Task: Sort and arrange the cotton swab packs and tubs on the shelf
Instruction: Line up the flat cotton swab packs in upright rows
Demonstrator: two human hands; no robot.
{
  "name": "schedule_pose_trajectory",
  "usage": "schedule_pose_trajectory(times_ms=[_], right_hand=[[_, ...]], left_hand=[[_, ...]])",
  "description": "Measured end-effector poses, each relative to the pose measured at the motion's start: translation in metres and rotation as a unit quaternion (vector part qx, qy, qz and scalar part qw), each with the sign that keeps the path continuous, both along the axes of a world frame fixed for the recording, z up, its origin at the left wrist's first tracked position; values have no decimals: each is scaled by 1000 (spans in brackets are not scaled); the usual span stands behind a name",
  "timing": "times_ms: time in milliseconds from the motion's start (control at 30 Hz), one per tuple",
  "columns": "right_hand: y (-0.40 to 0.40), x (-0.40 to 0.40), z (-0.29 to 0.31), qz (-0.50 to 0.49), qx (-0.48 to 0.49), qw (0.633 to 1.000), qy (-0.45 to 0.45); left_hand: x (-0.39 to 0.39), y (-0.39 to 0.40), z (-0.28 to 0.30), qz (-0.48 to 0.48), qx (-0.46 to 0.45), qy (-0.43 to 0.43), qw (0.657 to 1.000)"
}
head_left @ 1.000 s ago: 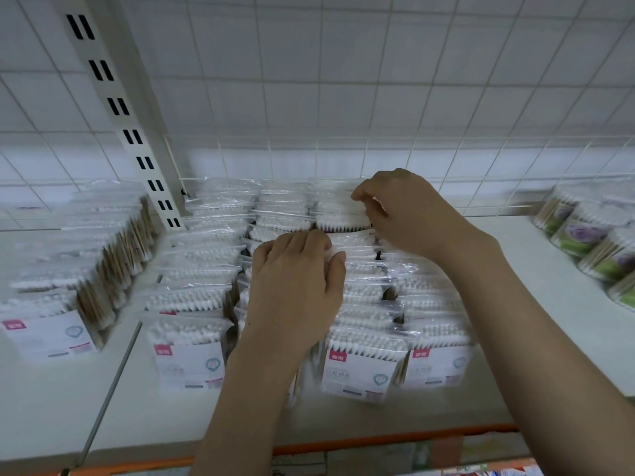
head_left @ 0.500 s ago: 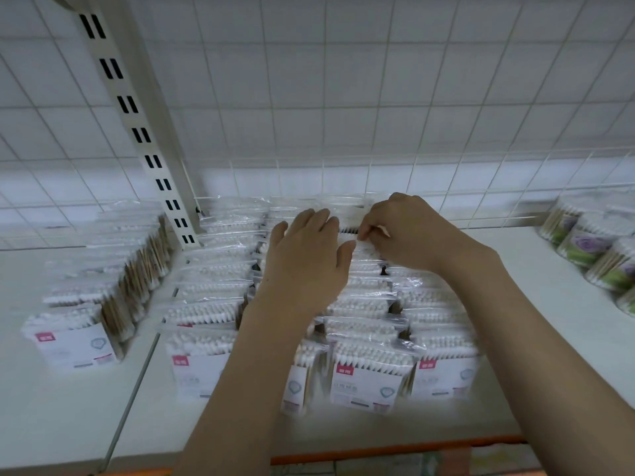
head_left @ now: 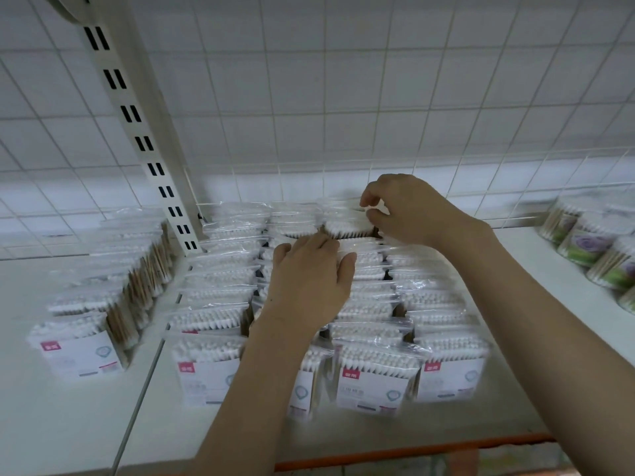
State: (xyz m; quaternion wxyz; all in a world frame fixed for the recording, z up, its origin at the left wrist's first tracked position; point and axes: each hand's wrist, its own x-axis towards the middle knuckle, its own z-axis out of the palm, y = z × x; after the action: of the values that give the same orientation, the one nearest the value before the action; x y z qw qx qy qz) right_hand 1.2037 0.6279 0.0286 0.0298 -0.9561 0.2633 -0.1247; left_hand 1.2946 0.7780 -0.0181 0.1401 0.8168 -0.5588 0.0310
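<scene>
We see cotton swab packs (head_left: pixel 374 376) in rows from shelf (head_left: pixel 86 424) front edge to back. L hand (head_left: pixel 309 280) rests flat on mid rows, fingers straight, together. R hand (head_left: pixel 402 209) pinches rear pack (head_left: pixel 347 225) at back edge. Swab tubs (head_left: pixel 591 242) at far right.

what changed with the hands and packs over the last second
The left hand slid from the middle of the swab packs toward the back rows, fingers flat on them. The right hand stayed at the rear pack, fingers pinching its top. The packs on the left and the tubs on the right did not move.
</scene>
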Motion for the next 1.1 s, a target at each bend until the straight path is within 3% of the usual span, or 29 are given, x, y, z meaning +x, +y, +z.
schedule_pose_trajectory(times_ms=[300, 400, 533, 833, 1100], right_hand=[[2, 19, -6, 22, -27, 996, 86], [2, 18, 0, 19, -48, 998, 44], [3, 6, 15, -18, -4, 995, -98], [18, -22, 27, -42, 129, 936, -325], [19, -21, 31, -30, 45, 966, -252]], left_hand=[[0, 0, -4, -11, -20, 7, 1000], [0, 0, -4, -13, -31, 8, 999], [0, 1, -7, -25, -59, 6, 998], [1, 1, -6, -16, -27, 24, 999], [1, 0, -7, -15, -32, 42, 998]])
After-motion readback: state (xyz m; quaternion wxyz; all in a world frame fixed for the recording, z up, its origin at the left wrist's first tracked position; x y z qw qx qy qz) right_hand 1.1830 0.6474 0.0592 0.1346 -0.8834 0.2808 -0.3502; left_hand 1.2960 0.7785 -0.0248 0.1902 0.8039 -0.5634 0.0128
